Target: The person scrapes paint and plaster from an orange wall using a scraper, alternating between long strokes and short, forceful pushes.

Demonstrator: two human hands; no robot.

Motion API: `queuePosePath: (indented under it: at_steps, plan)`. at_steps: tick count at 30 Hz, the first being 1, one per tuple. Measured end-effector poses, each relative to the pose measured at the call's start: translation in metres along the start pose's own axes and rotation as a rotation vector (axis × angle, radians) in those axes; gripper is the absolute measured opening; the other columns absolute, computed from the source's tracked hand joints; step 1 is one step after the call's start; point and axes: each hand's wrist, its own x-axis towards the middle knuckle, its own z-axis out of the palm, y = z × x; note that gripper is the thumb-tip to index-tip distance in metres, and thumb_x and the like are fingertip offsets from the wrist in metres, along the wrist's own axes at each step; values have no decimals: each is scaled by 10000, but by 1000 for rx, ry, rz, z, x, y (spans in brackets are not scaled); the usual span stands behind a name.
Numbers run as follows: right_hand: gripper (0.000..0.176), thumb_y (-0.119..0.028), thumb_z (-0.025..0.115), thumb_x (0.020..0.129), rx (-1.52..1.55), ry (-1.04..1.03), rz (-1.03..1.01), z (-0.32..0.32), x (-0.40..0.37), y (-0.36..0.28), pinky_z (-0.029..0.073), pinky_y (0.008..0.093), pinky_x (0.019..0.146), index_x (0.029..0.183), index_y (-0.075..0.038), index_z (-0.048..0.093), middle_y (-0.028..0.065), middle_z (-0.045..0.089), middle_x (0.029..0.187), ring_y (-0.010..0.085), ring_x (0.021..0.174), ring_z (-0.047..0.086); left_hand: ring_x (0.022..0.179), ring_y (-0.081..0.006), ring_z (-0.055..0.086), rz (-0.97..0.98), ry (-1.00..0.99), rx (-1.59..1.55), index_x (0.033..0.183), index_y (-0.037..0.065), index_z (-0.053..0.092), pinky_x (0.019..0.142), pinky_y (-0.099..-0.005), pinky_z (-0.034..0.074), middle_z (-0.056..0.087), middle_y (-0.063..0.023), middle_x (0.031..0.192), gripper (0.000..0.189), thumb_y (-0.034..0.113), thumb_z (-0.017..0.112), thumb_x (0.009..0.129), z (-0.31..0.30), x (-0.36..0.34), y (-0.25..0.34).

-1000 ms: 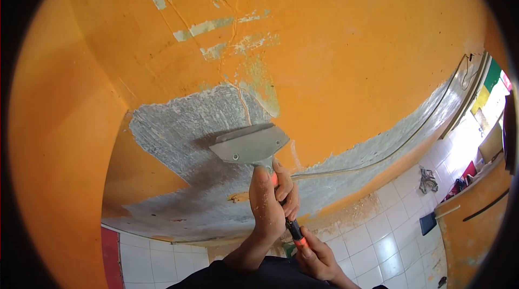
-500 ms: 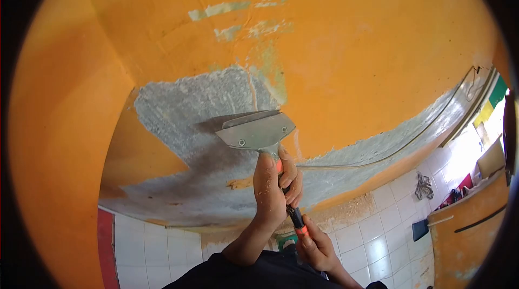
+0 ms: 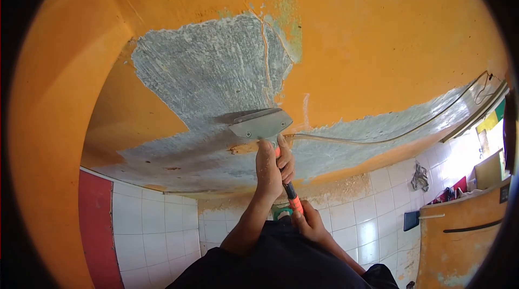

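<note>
Scraper [image 3: 260,123] clenched in left hand [image 3: 270,169] and right hand [image 3: 309,223], on orange wall's [image 3: 378,46] grey patch [image 3: 211,73]; white tiles [image 3: 373,219] below.

Bright daylight from right, heavy fisheye vignette.

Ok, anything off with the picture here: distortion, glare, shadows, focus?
Head view: heavy fisheye with black corners, so the orange wall bows and the white tiles curve; its right edge is blown out by daylight; the scraper throws a soft shadow on the grey patch; left hand and right hand look sharp.
</note>
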Motion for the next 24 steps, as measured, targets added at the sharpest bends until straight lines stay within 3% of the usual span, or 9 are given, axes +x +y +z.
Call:
queuePosePath:
  at_steps: [3,5,9,11,21,24]
  plan:
    - [354,-208,494,957,-85,70,-32,2,1,-5,444,254,596,1232,11,446,42,561,757,101,620,535,373,-47,219,0,58,9,910,160,464,322,-211,203,286,69,568,498,642,338,908,4,-1,1]
    - [447,-166,512,939,-284,143,-184,7,3,-14,461,288,587,1334,2,389,84,581,754,145,602,564,371,-46,219,20,68,39,897,157,451,319,-212,195,283,67,564,500,644,338,908,12,-1,11]
    - [543,-118,532,919,-365,164,-208,10,0,-4,466,295,568,1408,-20,318,104,586,734,169,575,573,366,-42,219,74,82,99,871,152,423,308,-217,177,284,63,562,499,640,331,913,13,-2,12]
    - [556,-82,524,917,-305,120,-378,11,1,2,463,282,552,1424,-30,302,94,568,673,171,545,573,364,-42,218,83,86,129,866,150,419,306,-217,174,284,63,562,495,634,329,918,17,-4,18]
    - [521,-60,507,923,-156,129,-326,31,-4,-8,464,258,525,1411,-25,328,56,550,614,144,507,562,358,-41,215,47,134,150,857,148,408,304,-214,178,283,65,562,469,604,330,937,21,-6,30]
    - [548,-67,446,945,-234,127,-353,31,0,-6,442,257,535,1452,-49,241,56,548,669,120,527,502,360,-39,213,49,104,206,863,149,412,305,-211,179,280,66,562,466,602,334,937,16,-7,27]
